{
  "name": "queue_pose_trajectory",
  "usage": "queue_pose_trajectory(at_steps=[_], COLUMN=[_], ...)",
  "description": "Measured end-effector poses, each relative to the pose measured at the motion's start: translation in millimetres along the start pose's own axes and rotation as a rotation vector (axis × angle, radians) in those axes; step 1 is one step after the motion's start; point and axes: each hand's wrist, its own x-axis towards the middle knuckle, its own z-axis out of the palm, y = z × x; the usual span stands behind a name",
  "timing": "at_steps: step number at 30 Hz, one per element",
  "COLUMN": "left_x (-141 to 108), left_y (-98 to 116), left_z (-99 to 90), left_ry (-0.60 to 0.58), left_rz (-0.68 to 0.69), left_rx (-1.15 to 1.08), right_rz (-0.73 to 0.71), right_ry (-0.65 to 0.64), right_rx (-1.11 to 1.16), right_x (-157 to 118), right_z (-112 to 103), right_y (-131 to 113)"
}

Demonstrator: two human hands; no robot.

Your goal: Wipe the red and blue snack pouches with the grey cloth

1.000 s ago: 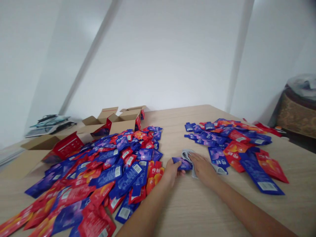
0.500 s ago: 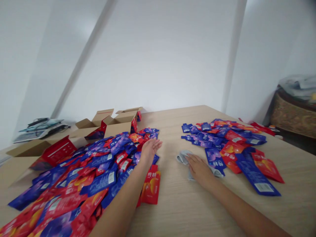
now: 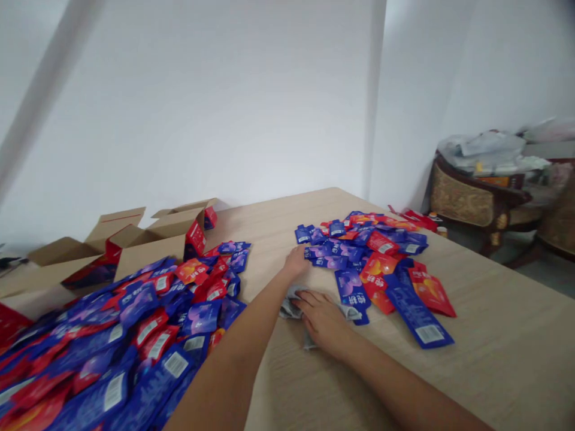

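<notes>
My left hand [image 3: 296, 262] has its fingertips at the left edge of a pile of blue and red pouches [image 3: 333, 263]. Most of its fingers are hidden behind the back of the hand, so I cannot see whether they grip a pouch. My right hand [image 3: 324, 320] rests on a crumpled grey cloth [image 3: 291, 304] on the table, its fingers over the bunched fabric. Just right of the cloth lies a blue pouch [image 3: 351, 291]. A long blue pouch [image 3: 417, 316] and a red pouch [image 3: 432, 290] lie at the pile's near right side.
A larger heap of red and blue pouches [image 3: 148, 335] covers the left of the wooden table [image 3: 278, 211]. Open cardboard boxes [image 3: 153, 254] stand behind it. Beyond the table's right edge is a chair [image 3: 462, 194] with plastic bags [image 3: 485, 149] on it.
My left hand has crossed from the left heap to the right pile, in front of my right hand. My right hand stays on the cloth. The view has turned to the right.
</notes>
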Motion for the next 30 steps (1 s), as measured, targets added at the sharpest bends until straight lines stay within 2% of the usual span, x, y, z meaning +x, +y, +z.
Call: queue_pose_trajectory(at_steps=[2, 5, 8, 11, 14, 17, 20, 22, 23, 25, 27, 30], left_x=[6.0, 3.0, -10.2, -30.8, -60.1, -98.6, -141.7, -168.4, -179.8, -197.4, -207.1, -209.6], left_y=[0.6, -2.9, -9.3, -15.1, -18.1, -19.0, -20.7, -22.6, -23.5, -24.9, -25.2, -23.9], left_z=[4.4, 2.6, -9.9, -29.7, -48.4, -56.2, -51.6, -45.6, -42.8, -38.6, -36.8, -37.6], left_ry=[-0.025, -0.041, -0.021, 0.037, 0.105, 0.120, 0.037, -0.050, -0.094, -0.132, -0.091, -0.065], left_rz=[0.034, 0.059, 0.041, -0.006, -0.062, -0.136, -0.244, -0.345, -0.389, -0.433, -0.424, -0.416], left_rx=[0.089, 0.191, 0.244, 0.243, 0.190, 0.094, -0.063, -0.277, -0.391, -0.556, -0.582, -0.591], right_rz=[0.048, 0.213, 0.337, 0.356, 0.372, 0.381, 0.349, 0.246, 0.166, -0.019, -0.188, -0.222], right_ry=[0.017, 0.052, 0.081, 0.095, 0.116, 0.175, 0.349, 0.461, 0.475, 0.387, 0.180, -0.025], right_rx=[-0.029, -0.108, -0.178, -0.218, -0.227, -0.152, 0.034, 0.171, 0.224, 0.268, 0.206, 0.021], right_x=[3.7, 8.1, 9.2, 7.6, 5.6, 5.6, 6.1, 3.7, 1.3, -5.1, -10.9, -11.1], right_z=[-2.1, -3.6, -2.7, -0.3, 1.0, -0.1, -0.9, 1.4, 3.8, 10.8, 18.2, 22.4], right_y=[8.3, 26.6, 40.9, 45.3, 48.1, 57.0, 60.7, 49.7, 39.1, 11.0, -17.1, -34.4])
